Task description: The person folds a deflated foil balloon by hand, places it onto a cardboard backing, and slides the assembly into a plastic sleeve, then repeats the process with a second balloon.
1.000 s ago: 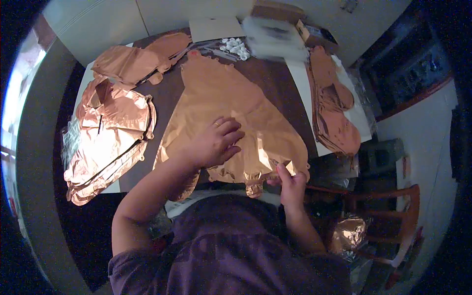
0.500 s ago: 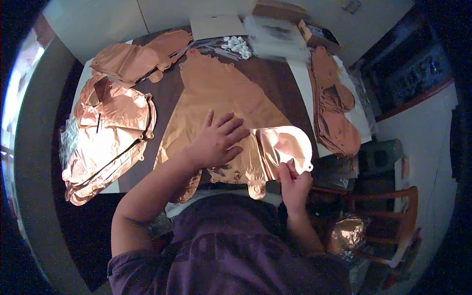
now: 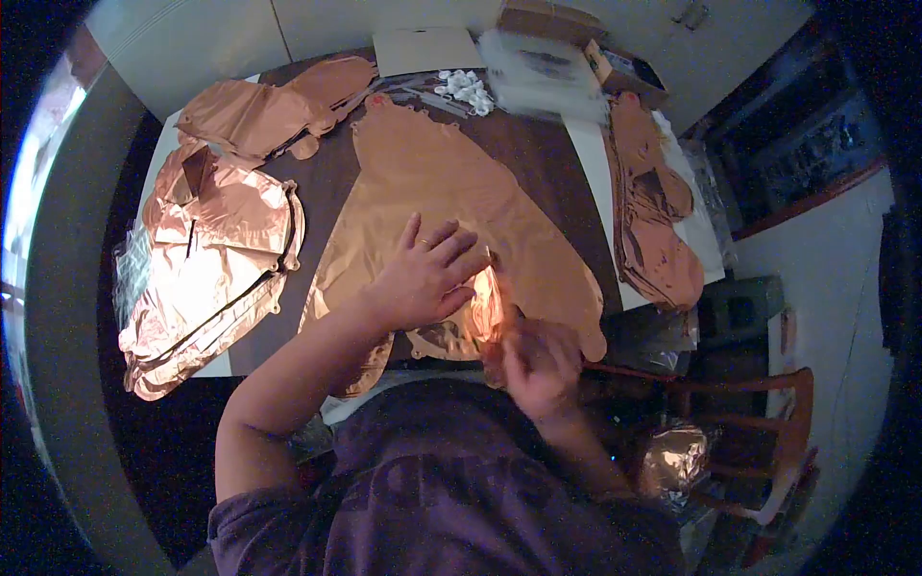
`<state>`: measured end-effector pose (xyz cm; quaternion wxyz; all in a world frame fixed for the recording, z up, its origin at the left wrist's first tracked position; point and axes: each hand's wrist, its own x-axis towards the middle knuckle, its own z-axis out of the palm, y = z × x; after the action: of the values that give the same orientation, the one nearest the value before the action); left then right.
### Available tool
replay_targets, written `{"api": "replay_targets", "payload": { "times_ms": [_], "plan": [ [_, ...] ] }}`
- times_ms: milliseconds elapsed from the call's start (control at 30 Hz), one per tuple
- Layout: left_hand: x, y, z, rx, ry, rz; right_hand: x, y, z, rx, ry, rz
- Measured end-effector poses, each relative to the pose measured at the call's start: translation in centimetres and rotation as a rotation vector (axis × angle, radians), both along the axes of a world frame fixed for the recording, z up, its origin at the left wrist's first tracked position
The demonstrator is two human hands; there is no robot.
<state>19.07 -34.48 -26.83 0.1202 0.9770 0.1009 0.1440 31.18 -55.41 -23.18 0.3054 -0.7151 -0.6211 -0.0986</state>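
A large rose-gold foil balloon (image 3: 451, 182), flat and uninflated, lies across the middle of the table with its narrow end away from me. My left hand (image 3: 427, 274) rests on it with the fingers spread, a ring on one finger. Just right of that hand, a shiny folded part of the foil (image 3: 488, 302) stands up and catches the light. My right hand (image 3: 543, 365) is at the near edge, right beside this fold; motion smears its fingers, so I cannot tell whether they grip the foil.
More flat foil balloons lie at the left (image 3: 221, 230), back left (image 3: 269, 110) and right (image 3: 648, 197). Along the back are white curled pieces (image 3: 464, 91), a clear plastic bag (image 3: 543, 77) and a cardboard box (image 3: 624, 72). A wooden chair (image 3: 788, 413) stands at the right.
My right hand has moved left, and the shiny flap it pinched has swung leftward into a narrow fold, uncovering the balloon's right near corner. My left hand has stayed put.
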Motion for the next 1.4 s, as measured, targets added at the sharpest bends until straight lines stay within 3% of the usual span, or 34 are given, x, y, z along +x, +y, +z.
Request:
{"api": "replay_targets", "payload": {
  "times_ms": [100,200,300,400,500,600,700,867,1100,1300,1400],
  "plan": [
    [-0.4,0.9,-1.0,0.103,0.037,-0.034,-1.1,0.5,-1.3,0.037,-0.047,0.244],
    [-0.4,0.5,-0.9,0.089,0.071,-0.009,-0.3,1.0,-0.5,-0.076,0.108,0.449],
    [-0.4,0.4,-0.8,0.118,0.074,-0.009,2.8,1.0,0.2,-0.044,0.360,0.504],
    [-0.5,0.5,0.0,0.088,0.116,-0.017,6.6,2.7,-0.4,-0.213,0.211,0.184],
    [-0.5,0.5,0.1,0.123,0.118,-0.017,7.2,4.9,-0.4,-0.178,-0.196,0.242],
    [-0.2,0.8,-1.7,0.182,-0.008,-0.009,6.7,5.2,-1.2,-0.265,-0.204,0.262],
    [-0.3,0.7,-1.7,0.086,-0.004,-0.024,6.1,5.3,-0.6,-0.281,-0.189,0.277],
    [-0.3,0.9,-2.0,0.136,-0.002,-0.020,6.1,5.3,-0.5,-0.313,-0.206,0.288],
    [-0.3,0.5,0.1,0.024,0.022,-0.019,6.2,5.3,-0.3,-0.367,-0.273,0.297],
    [-0.4,1.5,3.0,-0.433,-0.310,0.022,6.3,5.7,0.1,-0.398,-0.315,0.300],
    [0.0,-0.2,3.7,-0.068,-0.155,-0.154,6.4,5.6,-0.5,-0.429,-0.302,0.277]
  ]
}}
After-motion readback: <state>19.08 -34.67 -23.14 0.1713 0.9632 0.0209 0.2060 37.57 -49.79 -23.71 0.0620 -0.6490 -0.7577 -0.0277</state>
